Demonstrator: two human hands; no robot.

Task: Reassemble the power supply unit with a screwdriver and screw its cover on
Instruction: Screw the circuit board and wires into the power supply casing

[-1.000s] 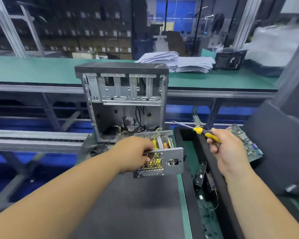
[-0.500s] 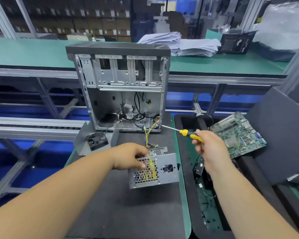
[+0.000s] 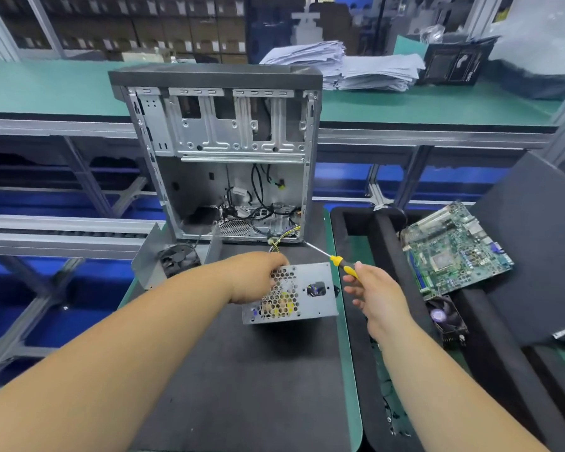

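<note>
1. Centrally, on a dark mat [image 3: 242, 386] covering a green-edged workbench, a person's left hand [image 3: 258, 277] grips the power supply unit [image 3: 291, 293] at its upper left corner, fingers curled over the top edge of the perforated metal face.
2. Just right of the unit, the right hand [image 3: 377, 293] holds a screwdriver [image 3: 338, 262] by its yellow-and-black handle, fingers wrapped around the grip; the bare shaft points up and left, its tip near the lower right corner of the open computer case [image 3: 222, 158].
3. The unit sits on the mat directly in front of the case, its honeycomb grille and power socket facing the camera; yellow components show through the holes.
4. A bundle of yellow and black wires [image 3: 276, 244] runs from behind the unit into the bottom of the case.
5. The case stands upright with its side panel off, showing empty drive bays above and loose cables below.
6. To the case's left, a bent metal bracket [image 3: 147, 262] stands on the bench with a black fan [image 3: 178, 259] just beside it.
7. On the right, a green motherboard [image 3: 457, 249] lies tilted in a black foam tray [image 3: 385, 230], with a small cooler fan [image 3: 446, 316] just below it.
8. Stacked papers [image 3: 340, 65] rest on the green shelf behind.
</note>
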